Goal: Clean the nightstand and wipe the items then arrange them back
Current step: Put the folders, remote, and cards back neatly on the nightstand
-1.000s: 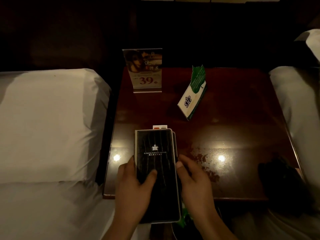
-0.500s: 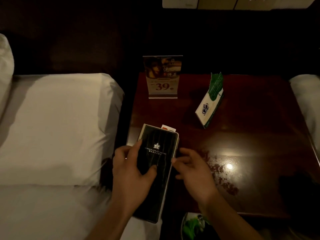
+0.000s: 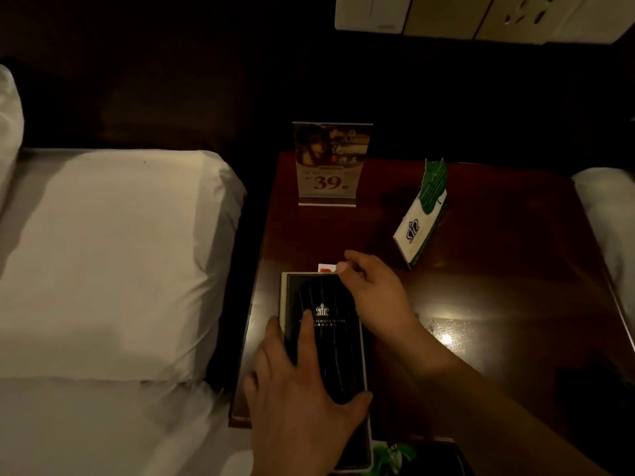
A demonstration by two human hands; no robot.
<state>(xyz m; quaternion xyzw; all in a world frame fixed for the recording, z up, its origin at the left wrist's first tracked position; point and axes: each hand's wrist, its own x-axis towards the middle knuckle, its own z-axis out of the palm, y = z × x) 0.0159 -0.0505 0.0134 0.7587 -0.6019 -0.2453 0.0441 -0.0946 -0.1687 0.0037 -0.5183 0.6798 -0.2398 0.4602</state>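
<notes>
A black hotel folder [image 3: 326,341] with a white crown logo lies along the left front part of the dark red nightstand [image 3: 498,304]. My left hand [image 3: 302,407] rests flat on its near half, fingers spread over the cover. My right hand [image 3: 374,293] is at the folder's far right corner, fingertips pinching there beside a small white and red card [image 3: 325,267] that sticks out from under the folder. An acrylic sign [image 3: 330,163] reading 39 stands at the back. A green and white tent card [image 3: 424,214] leans to its right.
White pillows and bedding [image 3: 113,262] lie left of the nightstand, and another bed [image 3: 608,214] is at the right edge. A switch panel [image 3: 481,15] is on the wall above. Something green and white [image 3: 391,455] sits below the front edge. Wet smears [image 3: 433,324] show on the top.
The folder has been straightened and set down along the nightstand's left side. My right hand moved from beside the folder up to its far right corner. The view has shifted left.
</notes>
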